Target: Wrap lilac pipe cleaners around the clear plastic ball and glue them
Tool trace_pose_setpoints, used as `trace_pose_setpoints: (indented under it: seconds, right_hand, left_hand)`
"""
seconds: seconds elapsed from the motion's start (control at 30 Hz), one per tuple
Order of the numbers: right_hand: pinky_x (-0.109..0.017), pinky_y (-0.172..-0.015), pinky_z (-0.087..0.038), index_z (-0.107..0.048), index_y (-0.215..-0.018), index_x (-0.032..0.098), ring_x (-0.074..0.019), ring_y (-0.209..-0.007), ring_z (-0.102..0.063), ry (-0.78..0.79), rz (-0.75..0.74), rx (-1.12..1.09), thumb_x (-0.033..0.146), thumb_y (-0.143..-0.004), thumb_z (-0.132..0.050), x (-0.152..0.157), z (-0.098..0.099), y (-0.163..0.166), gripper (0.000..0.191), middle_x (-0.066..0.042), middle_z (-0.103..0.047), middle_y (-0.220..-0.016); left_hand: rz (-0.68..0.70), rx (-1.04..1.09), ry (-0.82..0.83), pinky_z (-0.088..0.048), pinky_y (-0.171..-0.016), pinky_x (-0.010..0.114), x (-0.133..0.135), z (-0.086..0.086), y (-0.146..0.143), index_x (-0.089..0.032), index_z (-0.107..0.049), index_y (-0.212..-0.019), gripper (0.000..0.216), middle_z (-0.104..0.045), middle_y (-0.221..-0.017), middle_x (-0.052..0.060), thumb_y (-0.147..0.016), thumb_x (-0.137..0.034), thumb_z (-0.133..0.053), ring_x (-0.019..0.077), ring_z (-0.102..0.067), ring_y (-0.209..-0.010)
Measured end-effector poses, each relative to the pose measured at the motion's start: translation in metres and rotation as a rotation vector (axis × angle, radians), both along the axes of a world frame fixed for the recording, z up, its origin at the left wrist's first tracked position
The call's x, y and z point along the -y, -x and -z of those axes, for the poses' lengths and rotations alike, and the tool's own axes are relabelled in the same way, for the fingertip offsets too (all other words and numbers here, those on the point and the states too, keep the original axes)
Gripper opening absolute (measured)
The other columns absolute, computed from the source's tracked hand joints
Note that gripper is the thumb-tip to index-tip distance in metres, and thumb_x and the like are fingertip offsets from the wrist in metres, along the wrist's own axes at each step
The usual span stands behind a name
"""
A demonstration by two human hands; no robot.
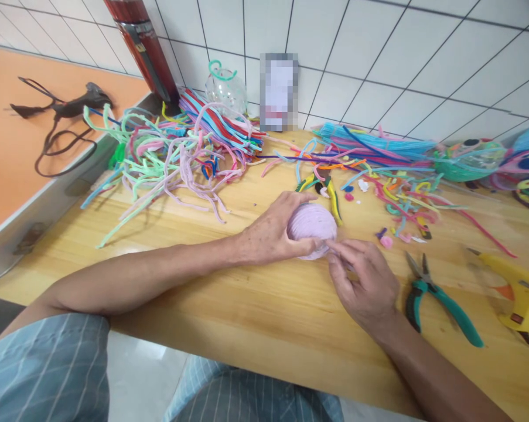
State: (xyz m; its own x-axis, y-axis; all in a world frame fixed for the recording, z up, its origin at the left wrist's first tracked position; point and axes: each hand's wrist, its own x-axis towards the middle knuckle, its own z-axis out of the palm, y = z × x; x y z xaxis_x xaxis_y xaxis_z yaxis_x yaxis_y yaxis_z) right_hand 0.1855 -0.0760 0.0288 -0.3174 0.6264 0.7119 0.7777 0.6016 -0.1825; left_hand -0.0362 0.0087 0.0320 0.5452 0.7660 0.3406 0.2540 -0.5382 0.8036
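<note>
A round ball covered in lilac pipe cleaner point(312, 225) is held just above the wooden table. My left hand point(270, 231) wraps round it from the left, thumb across the near side and fingers over the far side. At the ball's lower right, my right hand point(365, 278) has its thumb and index finger brought together, the fingertip touching the ball. Whatever those fingers pinch is too small to make out. Yellow-handled pliers point(334, 202) lie just behind the ball. Teal-handled long-nose pliers point(440, 302) rest to the right of my right hand.
Loose pipe cleaners point(180, 152) pile up at the back left, with another bundle point(378, 146) at the back right. A yellow glue gun point(521, 293) lies at the right edge. A phone point(279, 94), a clear ball point(227, 91) and a red flask point(145, 53) stand along the wall.
</note>
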Motion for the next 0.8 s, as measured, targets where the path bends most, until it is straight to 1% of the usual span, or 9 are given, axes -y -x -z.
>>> trace_pose_setpoints:
  seconds: [0.13,0.23,0.47,0.67,0.73,0.8]
  right_hand:
    - [-0.030,-0.073,-0.062,-0.070,-0.127,0.023,-0.0174,-0.085,-0.076,0.015,-0.012,-0.001,0.006,-0.091,-0.071,0.0002,0.0005,-0.0012,0.040,-0.005,-0.078,-0.102]
    - [-0.030,-0.072,-0.062,-0.070,-0.129,0.024,-0.0174,-0.083,-0.075,0.024,-0.009,0.002,0.007,-0.091,-0.071,-0.0003,0.0006,-0.0020,0.041,-0.005,-0.078,-0.102]
    - [-0.030,-0.072,-0.062,-0.071,-0.124,0.023,-0.0180,-0.086,-0.076,-0.004,0.000,0.001,0.006,-0.091,-0.071,-0.0016,0.0004,-0.0017,0.036,-0.005,-0.078,-0.101]
    - [-0.032,-0.077,-0.063,-0.071,-0.131,0.026,-0.0193,-0.088,-0.076,-0.002,0.019,0.009,0.008,-0.091,-0.071,-0.0017,0.0013,-0.0039,0.044,-0.004,-0.079,-0.102]
    - [-0.032,-0.077,-0.062,-0.071,-0.130,0.026,-0.0194,-0.088,-0.076,-0.009,0.020,0.009,0.009,-0.091,-0.071,-0.0021,0.0012,-0.0042,0.042,-0.004,-0.078,-0.101]
    - [-0.032,-0.077,-0.062,-0.071,-0.128,0.025,-0.0192,-0.088,-0.076,-0.015,0.023,0.008,0.009,-0.092,-0.071,-0.0027,0.0008,-0.0043,0.040,-0.004,-0.078,-0.101]
  left_hand:
    - [-0.029,-0.029,-0.058,-0.046,-0.120,0.056,-0.0013,0.0032,-0.0001,-0.023,-0.056,-0.138,0.062,-0.063,-0.136,0.015,-0.086,-0.048,-0.076,0.0338,-0.057,-0.134]
    - [-0.046,-0.022,-0.059,-0.047,-0.118,0.055,-0.0009,0.0047,-0.0004,-0.023,-0.055,-0.138,0.062,-0.063,-0.135,0.014,-0.086,-0.048,-0.076,0.0333,-0.058,-0.132]
    - [-0.041,0.003,-0.039,-0.048,-0.116,0.055,-0.0003,0.0028,-0.0019,-0.021,-0.055,-0.133,0.061,-0.063,-0.134,0.015,-0.086,-0.052,-0.077,0.0334,-0.058,-0.130]
    - [-0.011,0.009,0.068,-0.049,-0.116,0.054,0.0025,-0.0029,-0.0029,-0.022,-0.051,-0.137,0.071,-0.062,-0.138,0.016,-0.081,-0.055,-0.081,0.0341,-0.060,-0.131]
    - [0.016,-0.001,0.089,-0.049,-0.117,0.054,0.0030,-0.0039,-0.0025,-0.021,-0.049,-0.140,0.076,-0.060,-0.141,0.017,-0.081,-0.055,-0.081,0.0344,-0.060,-0.133]
    - [0.038,-0.001,0.071,-0.048,-0.119,0.054,0.0025,-0.0031,-0.0021,-0.020,-0.048,-0.142,0.078,-0.059,-0.144,0.017,-0.080,-0.054,-0.082,0.0348,-0.058,-0.136]
